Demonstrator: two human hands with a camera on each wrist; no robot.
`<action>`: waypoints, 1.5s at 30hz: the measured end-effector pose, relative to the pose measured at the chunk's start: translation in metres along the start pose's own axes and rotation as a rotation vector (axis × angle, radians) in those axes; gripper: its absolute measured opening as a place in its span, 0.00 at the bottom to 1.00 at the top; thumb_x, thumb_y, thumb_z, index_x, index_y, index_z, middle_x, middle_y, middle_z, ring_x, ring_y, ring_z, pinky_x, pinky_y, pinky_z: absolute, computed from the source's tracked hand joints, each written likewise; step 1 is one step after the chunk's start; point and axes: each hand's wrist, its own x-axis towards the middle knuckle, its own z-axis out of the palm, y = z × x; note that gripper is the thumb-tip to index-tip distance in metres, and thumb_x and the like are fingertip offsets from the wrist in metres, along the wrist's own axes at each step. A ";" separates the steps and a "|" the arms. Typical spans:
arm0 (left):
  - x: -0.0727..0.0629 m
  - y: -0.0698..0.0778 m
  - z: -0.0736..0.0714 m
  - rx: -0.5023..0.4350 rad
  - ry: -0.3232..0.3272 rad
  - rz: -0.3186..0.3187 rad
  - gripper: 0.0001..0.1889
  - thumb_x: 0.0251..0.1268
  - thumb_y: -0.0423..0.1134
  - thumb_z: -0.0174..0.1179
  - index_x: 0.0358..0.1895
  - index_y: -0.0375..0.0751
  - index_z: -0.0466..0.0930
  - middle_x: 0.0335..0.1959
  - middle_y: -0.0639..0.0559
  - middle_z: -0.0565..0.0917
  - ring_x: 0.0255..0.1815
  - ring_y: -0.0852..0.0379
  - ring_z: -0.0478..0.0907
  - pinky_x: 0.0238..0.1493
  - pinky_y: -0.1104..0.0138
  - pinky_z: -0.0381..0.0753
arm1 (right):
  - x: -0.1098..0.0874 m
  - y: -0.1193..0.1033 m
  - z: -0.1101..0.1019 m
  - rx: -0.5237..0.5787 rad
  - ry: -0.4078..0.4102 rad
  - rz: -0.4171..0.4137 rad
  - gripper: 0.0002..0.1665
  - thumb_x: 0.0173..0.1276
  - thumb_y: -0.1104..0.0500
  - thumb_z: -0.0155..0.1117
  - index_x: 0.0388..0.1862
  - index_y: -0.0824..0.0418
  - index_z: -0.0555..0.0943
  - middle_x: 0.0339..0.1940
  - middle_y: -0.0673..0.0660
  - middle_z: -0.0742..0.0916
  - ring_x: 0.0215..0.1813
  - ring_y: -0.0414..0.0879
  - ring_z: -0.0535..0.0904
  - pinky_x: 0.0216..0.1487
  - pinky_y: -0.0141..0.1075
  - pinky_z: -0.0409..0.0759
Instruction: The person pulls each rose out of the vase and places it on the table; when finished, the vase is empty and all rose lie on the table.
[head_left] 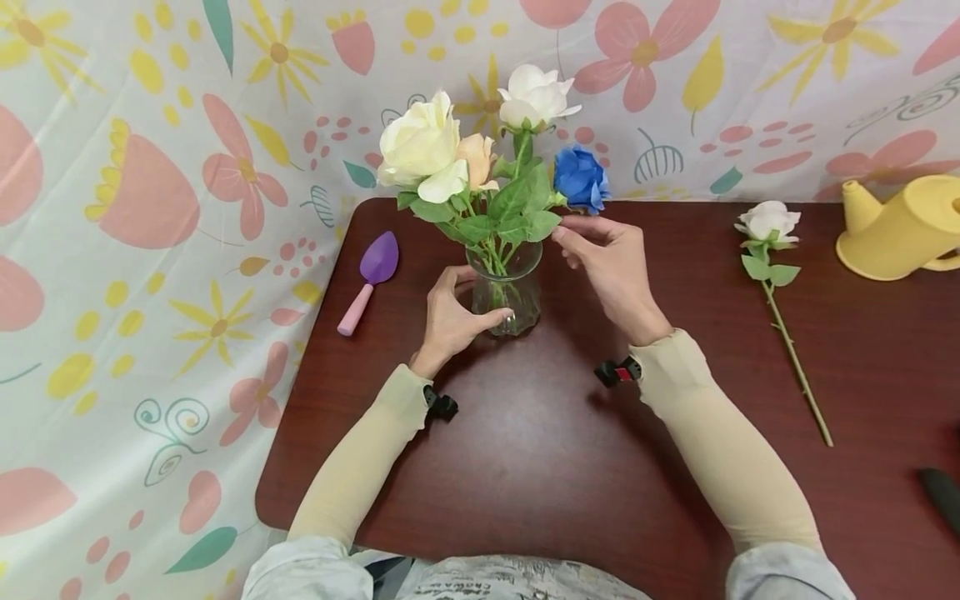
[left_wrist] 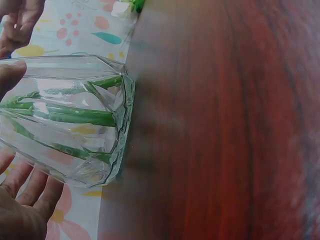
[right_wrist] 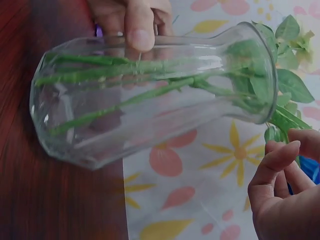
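Observation:
A clear glass vase (head_left: 517, 300) stands on the table, holding several artificial roses; green stems (right_wrist: 125, 100) show through its wall. My left hand (head_left: 459, 321) grips the vase from the left, thumb across its front. Just beneath the blue rose (head_left: 582, 179), the fingers of my right hand (head_left: 611, 262) are bent and pinch by its stem and a leaf; the exact contact is partly hidden. A cream rose (head_left: 422, 146), a peach rose (head_left: 476, 160) and a white rose (head_left: 536, 97) rise from the vase.
A single white rose (head_left: 769, 223) lies on the dark wooden table (head_left: 540, 467) at the right, beside a yellow watering can (head_left: 892, 233). To the left lies a small purple trowel (head_left: 379, 258) with a pink handle. Flower-printed cloth (head_left: 165, 275) borders the back and left edges.

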 end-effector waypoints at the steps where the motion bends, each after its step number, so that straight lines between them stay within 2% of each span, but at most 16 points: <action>1: 0.000 0.000 0.000 -0.001 0.000 -0.001 0.39 0.46 0.41 0.89 0.62 0.36 0.80 0.58 0.40 0.86 0.62 0.42 0.86 0.68 0.52 0.89 | 0.001 0.000 0.002 0.017 0.000 0.007 0.05 0.70 0.63 0.78 0.43 0.57 0.95 0.28 0.45 0.92 0.27 0.38 0.83 0.33 0.27 0.84; 8: 0.000 -0.001 0.000 -0.006 0.009 0.011 0.38 0.46 0.41 0.89 0.62 0.36 0.81 0.57 0.39 0.86 0.62 0.42 0.86 0.67 0.50 0.90 | 0.010 0.003 0.016 0.080 0.012 -0.001 0.10 0.70 0.68 0.72 0.46 0.61 0.95 0.26 0.47 0.90 0.28 0.39 0.83 0.32 0.28 0.84; 12: 0.001 -0.003 0.001 -0.013 0.009 0.022 0.38 0.46 0.40 0.89 0.62 0.36 0.81 0.57 0.40 0.86 0.62 0.42 0.86 0.66 0.48 0.90 | 0.013 0.003 0.020 0.096 0.016 0.002 0.10 0.71 0.69 0.71 0.44 0.59 0.94 0.25 0.46 0.90 0.27 0.39 0.82 0.31 0.27 0.83; 27: 0.000 -0.004 0.000 -0.009 0.008 0.014 0.38 0.46 0.40 0.89 0.62 0.36 0.80 0.57 0.40 0.86 0.62 0.42 0.86 0.67 0.48 0.89 | 0.019 0.000 0.027 0.191 -0.021 0.051 0.09 0.73 0.70 0.70 0.41 0.59 0.92 0.33 0.48 0.91 0.25 0.38 0.81 0.31 0.27 0.82; 36: 0.000 -0.004 -0.001 -0.001 0.011 0.002 0.38 0.45 0.41 0.90 0.62 0.37 0.81 0.57 0.41 0.86 0.62 0.43 0.86 0.68 0.50 0.89 | 0.022 -0.003 0.029 0.189 -0.039 0.078 0.10 0.71 0.72 0.67 0.39 0.60 0.91 0.42 0.52 0.89 0.25 0.37 0.78 0.31 0.27 0.80; 45: 0.001 -0.003 -0.001 0.006 -0.005 -0.008 0.39 0.47 0.42 0.89 0.63 0.39 0.80 0.59 0.42 0.86 0.63 0.45 0.86 0.68 0.55 0.89 | 0.024 -0.004 0.029 0.196 -0.035 0.067 0.10 0.71 0.71 0.68 0.37 0.60 0.92 0.37 0.51 0.90 0.25 0.39 0.77 0.30 0.28 0.79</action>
